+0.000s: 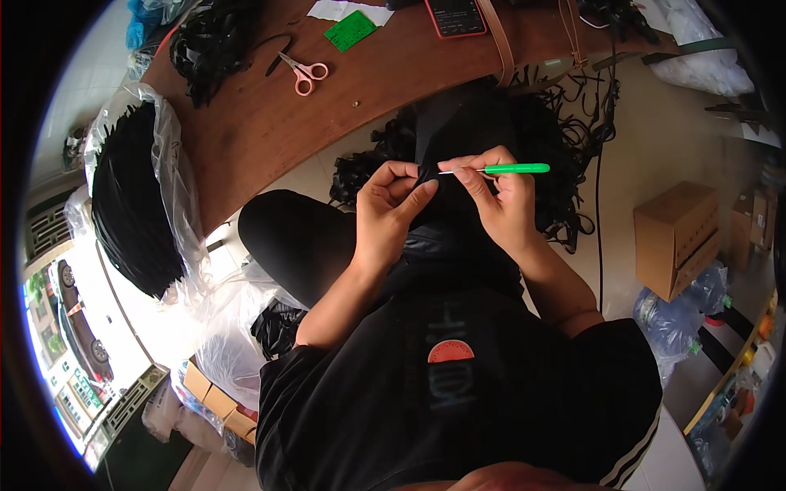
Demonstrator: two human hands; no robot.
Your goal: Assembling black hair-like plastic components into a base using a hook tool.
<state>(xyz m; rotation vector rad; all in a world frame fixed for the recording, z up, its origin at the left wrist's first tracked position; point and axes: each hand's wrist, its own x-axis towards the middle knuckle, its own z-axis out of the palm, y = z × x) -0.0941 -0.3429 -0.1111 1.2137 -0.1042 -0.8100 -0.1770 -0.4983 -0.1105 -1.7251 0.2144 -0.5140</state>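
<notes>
Over my lap, my left hand (383,206) is closed, thumb and fingers pinching a piece of black material (427,174). Dark clothing behind makes its outline hard to follow. From the right, my right hand (506,204) grips a slim crochet hook (517,168) with a bright green handle and a thin metal shaft. The shaft points left, its end close to the left fingertips and the black material; the very tip is too small to make out.
A brown table (327,110) curves ahead, bearing scissors (304,74), a green card (350,31), a phone (455,18) and black cords (209,49). Black strips (131,200) fill a plastic bag at left. More black cords (569,123) hang beyond my knees. Cardboard boxes (673,233) stand right.
</notes>
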